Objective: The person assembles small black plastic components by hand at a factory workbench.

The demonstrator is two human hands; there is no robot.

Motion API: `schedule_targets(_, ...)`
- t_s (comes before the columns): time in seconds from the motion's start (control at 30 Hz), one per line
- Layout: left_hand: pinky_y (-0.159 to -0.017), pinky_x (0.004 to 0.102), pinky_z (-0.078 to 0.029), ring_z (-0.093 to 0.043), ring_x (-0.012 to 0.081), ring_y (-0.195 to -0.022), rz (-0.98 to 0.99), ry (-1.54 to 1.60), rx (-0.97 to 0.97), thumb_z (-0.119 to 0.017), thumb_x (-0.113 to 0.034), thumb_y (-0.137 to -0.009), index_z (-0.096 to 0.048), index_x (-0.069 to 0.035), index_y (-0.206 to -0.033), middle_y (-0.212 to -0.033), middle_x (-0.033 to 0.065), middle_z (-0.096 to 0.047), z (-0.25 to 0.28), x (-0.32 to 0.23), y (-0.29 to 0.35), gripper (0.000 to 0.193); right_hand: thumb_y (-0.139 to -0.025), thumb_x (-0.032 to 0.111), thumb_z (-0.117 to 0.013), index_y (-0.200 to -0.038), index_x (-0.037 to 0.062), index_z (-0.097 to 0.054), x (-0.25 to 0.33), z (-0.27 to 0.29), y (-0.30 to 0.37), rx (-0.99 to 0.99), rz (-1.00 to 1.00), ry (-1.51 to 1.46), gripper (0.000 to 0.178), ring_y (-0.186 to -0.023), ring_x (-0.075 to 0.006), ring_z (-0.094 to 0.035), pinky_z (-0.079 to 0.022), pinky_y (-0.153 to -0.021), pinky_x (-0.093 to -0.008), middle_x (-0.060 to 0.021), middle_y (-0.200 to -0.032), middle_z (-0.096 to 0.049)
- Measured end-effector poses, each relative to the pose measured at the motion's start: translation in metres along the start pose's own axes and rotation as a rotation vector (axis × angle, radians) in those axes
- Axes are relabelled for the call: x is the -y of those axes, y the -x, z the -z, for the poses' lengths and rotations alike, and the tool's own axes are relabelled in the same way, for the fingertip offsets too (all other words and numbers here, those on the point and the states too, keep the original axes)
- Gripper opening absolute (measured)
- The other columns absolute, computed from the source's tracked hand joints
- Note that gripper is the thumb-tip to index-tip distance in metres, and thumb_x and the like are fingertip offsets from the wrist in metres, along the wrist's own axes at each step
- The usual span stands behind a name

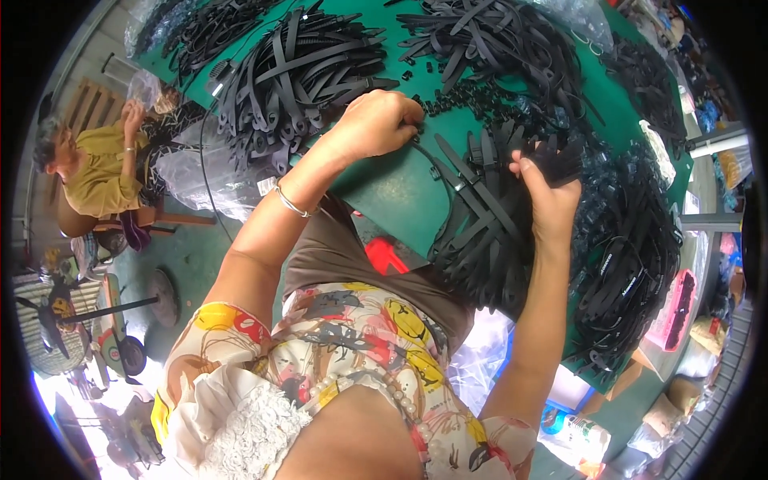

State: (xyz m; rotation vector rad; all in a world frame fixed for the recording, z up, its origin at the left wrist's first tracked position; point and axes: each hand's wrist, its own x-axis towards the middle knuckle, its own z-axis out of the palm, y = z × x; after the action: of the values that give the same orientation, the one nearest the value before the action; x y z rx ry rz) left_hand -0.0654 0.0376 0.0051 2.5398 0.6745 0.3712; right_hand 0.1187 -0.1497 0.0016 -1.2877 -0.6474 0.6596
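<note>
My left hand (378,124) is closed in a pinch over the green table (392,200). What its fingertips hold is hidden. A thin black strap curves down the table from just below it. My right hand (552,192) is closed around a fanned bunch of black straps (558,162), their ends sticking up past the thumb. A heap of flat black straps (488,232) lies between my hands and hangs over the near edge. Beyond my left hand, small black buckle-like pieces (460,98) are scattered on the table.
Piles of black straps stand at the far left (296,72), far right (496,40) and right (624,280). Clear plastic bags (200,176) hang off the left edge. At left a person (100,168) sits near a standing fan (108,312). A red object (386,258) shows below the table.
</note>
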Motion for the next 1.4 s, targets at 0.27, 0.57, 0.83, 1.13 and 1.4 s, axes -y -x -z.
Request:
schedule_targets(0.27, -0.067, 0.0388, -0.049, -0.062, 0.0311, -0.074, -0.110, -0.145, -0.024, -0.057, -0.012, -0.074, -0.063, -0.005, -0.090, -0.080, 0.0118, -0.064, -0.011, -0.004, -0.009, 0.018, -0.076, -0.003, -0.063, -0.093, -0.0045, -0.059, -0.002, 0.004, -0.001, 0.007, 0.004, 0.053, 0.018, -0.072, -0.0130, -0.062, -0.049, -0.070, -0.0253, -0.0074, -0.084, -0.064)
schedule_targets(0.57, -0.066, 0.0202, -0.047, -0.058, 0.0096, -0.072, 0.222, 1.334, 0.147, -0.064, -0.005, -0.080, -0.060, -0.002, -0.092, -0.087, 0.0060, -0.063, -0.034, -0.058, -0.017, 0.013, -0.074, 0.000, -0.066, -0.090, -0.0001, -0.060, -0.003, 0.006, 0.000, 0.026, 0.057, 0.055, 0.018, -0.073, -0.0087, -0.056, -0.045, -0.071, -0.0230, -0.0016, -0.082, -0.061)
schedule_targets(0.83, -0.072, 0.0240, -0.052, -0.063, 0.0153, -0.080, 0.336, 1.669, 0.234, -0.063, -0.003, -0.081, -0.060, -0.001, -0.097, -0.092, 0.0094, -0.063, -0.053, -0.057, -0.026, 0.016, -0.073, 0.001, -0.067, -0.092, -0.0006, -0.060, -0.001, 0.004, 0.001, 0.066, 0.095, 0.092, 0.021, -0.077, -0.0093, -0.057, -0.046, -0.073, -0.0239, -0.0019, -0.088, -0.062)
schedule_targets(1.13, -0.074, 0.0247, -0.051, -0.063, 0.0155, -0.081, 0.259, 1.563, 0.177, -0.064, -0.003, -0.081, -0.061, -0.001, -0.097, -0.089, 0.0078, -0.064, -0.053, -0.064, -0.023, 0.017, -0.072, 0.002, -0.068, -0.093, -0.0004, -0.059, -0.008, 0.007, -0.003, 0.059, 0.121, 0.168, 0.023, -0.078, -0.0094, -0.057, -0.046, -0.073, -0.0244, -0.0027, -0.089, -0.063)
schedule_targets(1.4, -0.072, 0.0238, -0.050, -0.062, 0.0134, -0.079, 0.173, 1.365, 0.064, -0.065, -0.001, -0.079, -0.061, 0.000, -0.095, -0.086, 0.0064, -0.064, -0.054, -0.067, -0.022, 0.016, -0.073, 0.002, -0.067, -0.095, -0.0002, -0.059, -0.006, 0.007, -0.002, 0.073, 0.079, 0.095, 0.024, -0.077, -0.0094, -0.057, -0.047, -0.072, -0.0240, -0.0024, -0.089, -0.063)
